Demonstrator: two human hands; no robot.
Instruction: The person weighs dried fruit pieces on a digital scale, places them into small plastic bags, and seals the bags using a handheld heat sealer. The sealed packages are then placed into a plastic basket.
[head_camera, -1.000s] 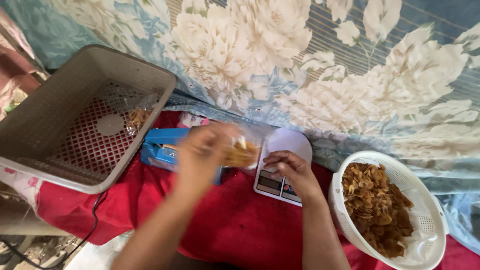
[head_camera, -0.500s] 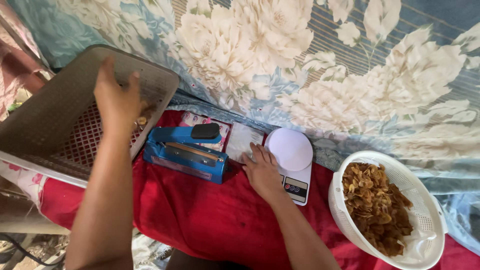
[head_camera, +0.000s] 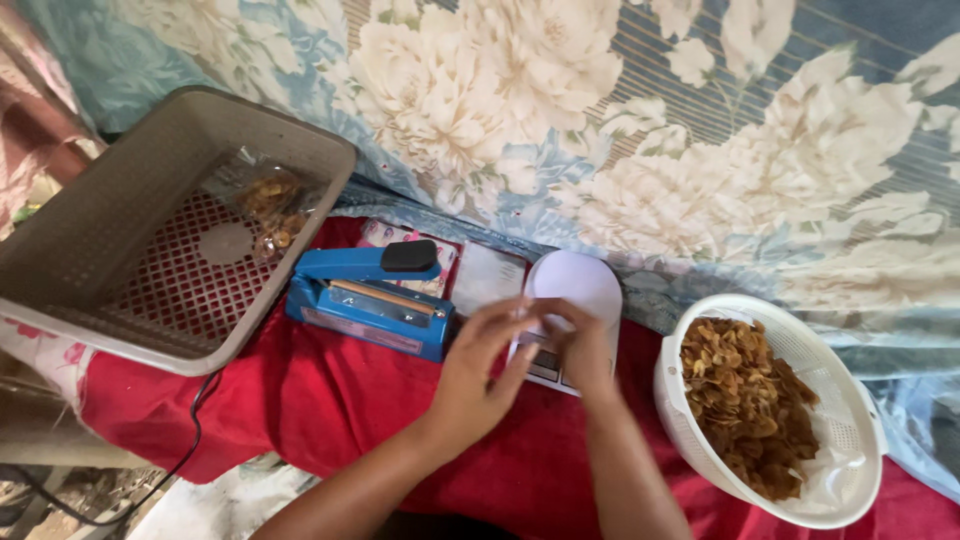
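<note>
Head view: we see our left hand (head_camera: 478, 368) and right hand (head_camera: 578, 345) pinching a thin clear plastic bag (head_camera: 535, 312) together above the white scale (head_camera: 570, 300).

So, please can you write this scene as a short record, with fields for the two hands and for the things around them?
left hand: raised over the red cloth, fingertips meeting the right hand
right hand: over the near edge of the white scale
held item: cannot tell
blue heat sealer: left of the hands, on the cloth
beige basket: far left, one filled clear bag inside
white colander: right, full of brown chips
</note>
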